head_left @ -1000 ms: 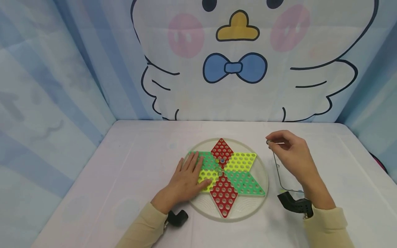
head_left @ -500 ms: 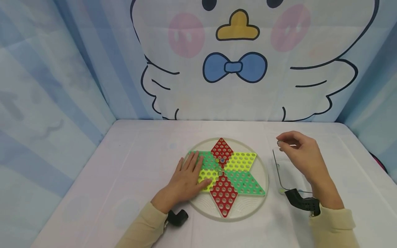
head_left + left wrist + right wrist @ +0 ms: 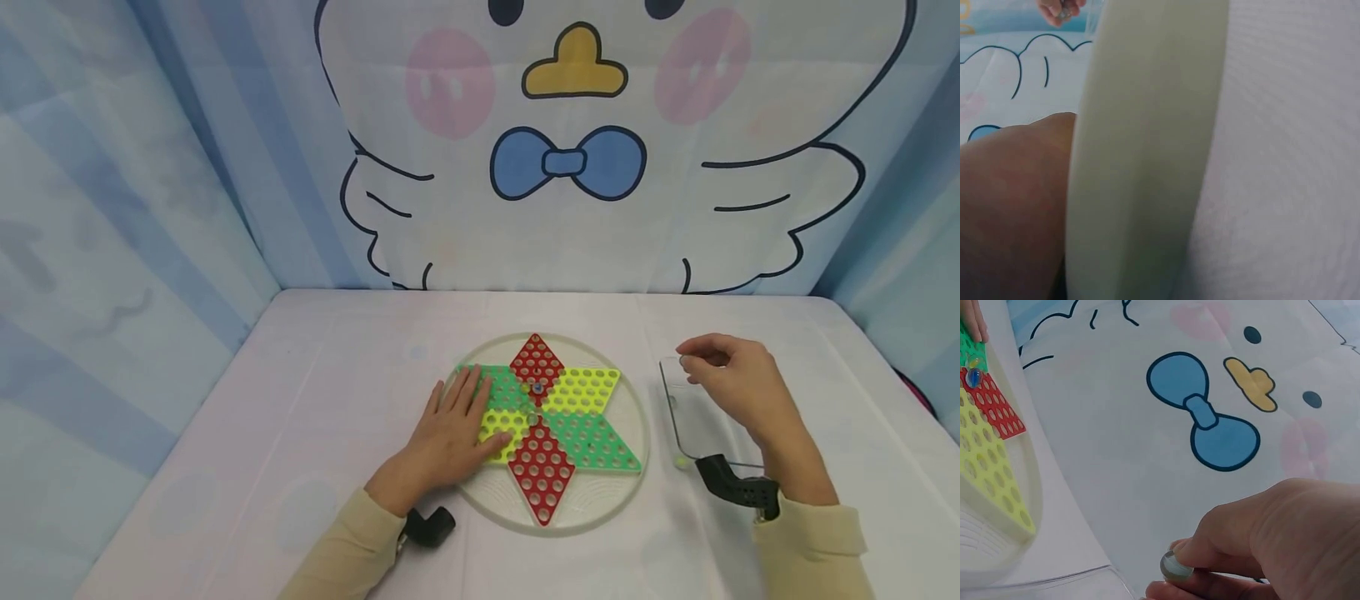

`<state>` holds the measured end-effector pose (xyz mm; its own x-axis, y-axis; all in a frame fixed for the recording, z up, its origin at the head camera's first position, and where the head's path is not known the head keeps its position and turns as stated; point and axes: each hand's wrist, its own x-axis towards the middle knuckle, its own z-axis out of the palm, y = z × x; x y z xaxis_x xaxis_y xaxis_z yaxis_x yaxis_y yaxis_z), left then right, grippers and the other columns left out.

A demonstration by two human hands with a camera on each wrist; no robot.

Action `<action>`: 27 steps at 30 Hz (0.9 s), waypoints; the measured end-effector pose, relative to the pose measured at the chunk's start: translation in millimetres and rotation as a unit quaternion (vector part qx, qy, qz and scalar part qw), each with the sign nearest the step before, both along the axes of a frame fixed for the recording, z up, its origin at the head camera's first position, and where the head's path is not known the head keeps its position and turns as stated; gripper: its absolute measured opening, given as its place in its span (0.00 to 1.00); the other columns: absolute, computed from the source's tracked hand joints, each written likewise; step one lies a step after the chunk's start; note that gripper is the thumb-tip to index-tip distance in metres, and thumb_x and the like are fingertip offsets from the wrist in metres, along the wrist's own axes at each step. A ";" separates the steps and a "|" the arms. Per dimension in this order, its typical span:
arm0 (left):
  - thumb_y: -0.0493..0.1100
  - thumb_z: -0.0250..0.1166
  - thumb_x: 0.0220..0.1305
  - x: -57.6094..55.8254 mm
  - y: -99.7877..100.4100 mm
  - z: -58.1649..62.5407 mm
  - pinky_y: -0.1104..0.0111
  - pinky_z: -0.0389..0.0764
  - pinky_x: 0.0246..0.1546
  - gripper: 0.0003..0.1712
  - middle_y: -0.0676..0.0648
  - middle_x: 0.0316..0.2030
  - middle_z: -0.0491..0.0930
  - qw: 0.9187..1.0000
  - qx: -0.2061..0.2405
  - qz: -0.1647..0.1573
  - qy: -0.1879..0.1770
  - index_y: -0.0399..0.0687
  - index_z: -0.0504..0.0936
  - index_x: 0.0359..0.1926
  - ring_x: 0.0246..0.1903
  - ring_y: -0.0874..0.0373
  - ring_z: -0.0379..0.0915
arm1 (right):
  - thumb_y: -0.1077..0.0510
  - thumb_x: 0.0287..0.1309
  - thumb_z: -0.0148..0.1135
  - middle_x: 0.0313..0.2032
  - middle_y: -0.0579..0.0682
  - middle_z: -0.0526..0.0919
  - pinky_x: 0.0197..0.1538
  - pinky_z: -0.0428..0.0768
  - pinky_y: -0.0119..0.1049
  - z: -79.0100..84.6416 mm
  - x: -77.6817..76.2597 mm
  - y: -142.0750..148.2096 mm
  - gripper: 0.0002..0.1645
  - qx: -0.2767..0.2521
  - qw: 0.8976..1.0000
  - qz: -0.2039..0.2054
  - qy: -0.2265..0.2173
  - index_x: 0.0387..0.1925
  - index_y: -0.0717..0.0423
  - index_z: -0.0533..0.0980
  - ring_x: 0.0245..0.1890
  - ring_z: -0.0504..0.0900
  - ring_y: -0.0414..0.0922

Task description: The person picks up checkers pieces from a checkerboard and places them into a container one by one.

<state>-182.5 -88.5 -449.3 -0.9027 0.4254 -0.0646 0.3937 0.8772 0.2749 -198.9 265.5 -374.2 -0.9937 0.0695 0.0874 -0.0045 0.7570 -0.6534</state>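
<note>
My left hand point(image 3: 446, 442) lies with fingers spread on the left side of a round Chinese checkers board point(image 3: 600, 510), covering some of its green and yellow holes. A blue-cored glass marble point(image 3: 974, 377) sits in the red section, with clear-greenish marbles near the centre. Between thumb and fingertips my right hand point(image 3: 738, 387) pinches a pale glass marble point(image 3: 1175, 565), seen best in the right wrist view. That hand is above the far part of a clear plastic box point(image 3: 670, 417) to the right of the board. My right forearm hides part of the box.
A small yellowish-green thing point(image 3: 681, 462) shows at the box's near left corner. Behind the white-covered table point(image 3: 337, 358) hangs a cartoon-printed curtain point(image 3: 570, 242). Black wrist cameras point(image 3: 731, 487) sit below both hands.
My right hand has moved rightward from beside the box to over it, then lowered slightly, still pinching the marble. My left hand has stayed in place on the board.
</note>
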 end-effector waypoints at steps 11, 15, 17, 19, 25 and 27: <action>0.70 0.45 0.72 0.6 1.0 0.9 0.44 0.38 0.76 0.50 0.41 0.79 0.37 1.000 -0.001 0.002 -0.001 0.42 0.44 0.79 0.79 0.45 0.30 | 0.56 0.68 0.55 0.47 0.64 0.83 0.43 0.77 0.48 -13.0 -6.1 5.1 0.19 0.004 0.997 0.014 -0.072 0.53 0.65 0.78 0.44 0.82 0.54; 0.70 0.45 0.72 0.2 1.0 0.9 0.44 0.37 0.76 0.50 0.41 0.79 0.37 1.000 -0.002 0.002 -0.001 0.42 0.44 0.79 0.79 0.45 0.30 | 0.57 0.68 0.56 0.45 0.64 0.84 0.44 0.77 0.50 -16.4 -8.3 5.9 0.19 0.011 0.995 0.023 -0.092 0.53 0.66 0.77 0.44 0.81 0.55; 0.70 0.45 0.72 0.1 0.9 0.8 0.44 0.37 0.76 0.50 0.41 0.80 0.36 1.000 -0.003 0.002 -0.001 0.43 0.44 0.79 0.79 0.45 0.30 | 0.57 0.68 0.57 0.45 0.63 0.85 0.46 0.77 0.53 -17.6 -9.2 6.1 0.19 0.012 0.994 0.028 -0.103 0.53 0.66 0.77 0.45 0.82 0.55; 0.70 0.45 0.72 0.1 0.7 0.7 0.44 0.37 0.76 0.50 0.41 0.80 0.36 1.000 -0.003 0.002 -0.001 0.43 0.44 0.79 0.79 0.45 0.29 | 0.57 0.68 0.57 0.45 0.63 0.85 0.47 0.77 0.54 -18.5 -10.1 5.6 0.19 0.016 0.993 0.030 -0.112 0.53 0.66 0.77 0.45 0.82 0.55; 0.70 0.45 0.72 0.2 0.1 0.3 0.44 0.37 0.76 0.50 0.41 0.80 0.36 1.000 0.000 0.001 -0.001 0.43 0.43 0.79 0.79 0.45 0.29 | 0.58 0.66 0.59 0.41 0.62 0.87 0.41 0.79 0.48 -23.3 -12.0 5.5 0.17 0.043 0.993 0.036 -0.103 0.49 0.66 0.80 0.41 0.83 0.53; 0.70 0.45 0.72 0.3 -0.1 0.0 0.44 0.38 0.76 0.50 0.41 0.80 0.36 1.000 -0.001 0.000 0.001 0.42 0.44 0.79 0.79 0.45 0.30 | 0.59 0.64 0.60 0.40 0.62 0.86 0.38 0.79 0.45 -25.1 -12.3 5.8 0.15 0.053 0.993 0.040 -0.094 0.47 0.67 0.81 0.40 0.83 0.53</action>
